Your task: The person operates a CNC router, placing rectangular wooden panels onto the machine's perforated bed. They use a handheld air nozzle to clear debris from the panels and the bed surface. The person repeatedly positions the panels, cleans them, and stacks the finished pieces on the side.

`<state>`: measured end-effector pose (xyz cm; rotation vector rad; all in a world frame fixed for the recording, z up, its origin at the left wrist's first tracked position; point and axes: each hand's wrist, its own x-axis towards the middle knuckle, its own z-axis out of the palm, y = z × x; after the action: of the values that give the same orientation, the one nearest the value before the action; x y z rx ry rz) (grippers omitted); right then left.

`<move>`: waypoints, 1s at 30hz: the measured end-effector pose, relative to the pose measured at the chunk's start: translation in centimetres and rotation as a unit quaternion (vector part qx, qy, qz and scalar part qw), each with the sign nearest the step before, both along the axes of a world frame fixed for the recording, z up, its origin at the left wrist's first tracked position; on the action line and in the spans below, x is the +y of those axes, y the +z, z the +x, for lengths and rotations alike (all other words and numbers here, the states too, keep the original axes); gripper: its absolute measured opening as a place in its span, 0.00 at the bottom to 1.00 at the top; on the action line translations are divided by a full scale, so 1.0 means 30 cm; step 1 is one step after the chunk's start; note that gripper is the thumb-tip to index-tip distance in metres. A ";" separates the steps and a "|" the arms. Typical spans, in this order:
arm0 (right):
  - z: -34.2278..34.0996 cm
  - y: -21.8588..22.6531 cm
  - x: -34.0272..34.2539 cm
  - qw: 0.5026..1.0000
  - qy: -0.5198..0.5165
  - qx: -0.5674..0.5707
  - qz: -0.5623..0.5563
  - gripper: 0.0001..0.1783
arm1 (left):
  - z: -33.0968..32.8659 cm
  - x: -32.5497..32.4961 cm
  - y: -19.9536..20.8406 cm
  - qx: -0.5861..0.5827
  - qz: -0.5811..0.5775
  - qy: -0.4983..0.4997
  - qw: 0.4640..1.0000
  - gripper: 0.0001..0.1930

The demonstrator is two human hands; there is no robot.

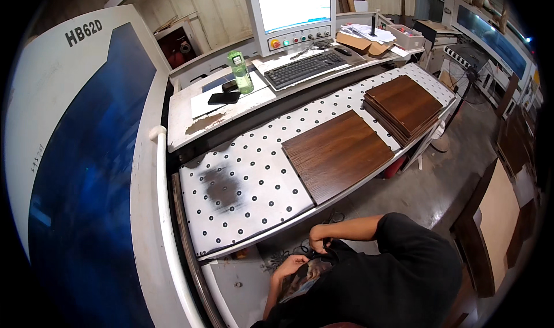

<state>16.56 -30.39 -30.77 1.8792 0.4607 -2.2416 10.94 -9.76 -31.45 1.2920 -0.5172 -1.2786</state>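
My left hand (293,264) is low in front of my body, its fingers bent together against the front of my black shirt (375,276). My right hand (318,239) is close by, with the elbow out to the right and the fingers curled at the dark cloth. What either hand grips is too small and hidden to make out. Beyond them, a dark brown wood-grain panel (340,152) lies flat on the white table with black dots (259,175). A stack of similar panels (404,103) rests farther right. Neither hand touches the panels.
A control screen (294,8), a keyboard (303,69), a green bottle (240,73) and a phone (224,98) stand on the console behind the table. A blue and white machine (86,172) with a white rail (167,212) fills the left. Boards (499,224) lean at right.
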 end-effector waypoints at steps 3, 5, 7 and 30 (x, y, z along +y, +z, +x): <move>0.006 0.109 0.004 0.999 0.001 -0.021 0.042 0.09 | -0.020 0.006 0.039 -0.049 0.033 0.088 0.994 0.07; 0.009 0.089 -0.042 0.996 -0.072 0.020 0.046 0.12 | -0.035 -0.021 0.011 -0.069 0.006 0.162 0.984 0.08; 0.003 0.079 -0.114 0.985 -0.135 0.030 0.102 0.13 | -0.049 -0.033 -0.063 -0.081 0.011 0.205 0.975 0.09; -0.185 0.301 -0.223 0.962 -0.163 -0.144 0.168 0.11 | -0.027 -0.113 0.159 -0.347 0.149 0.144 0.915 0.12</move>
<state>10.99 -37.06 -21.73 2.5763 0.5442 -2.1217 10.11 -13.15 -26.69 2.0125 -0.6038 -0.6362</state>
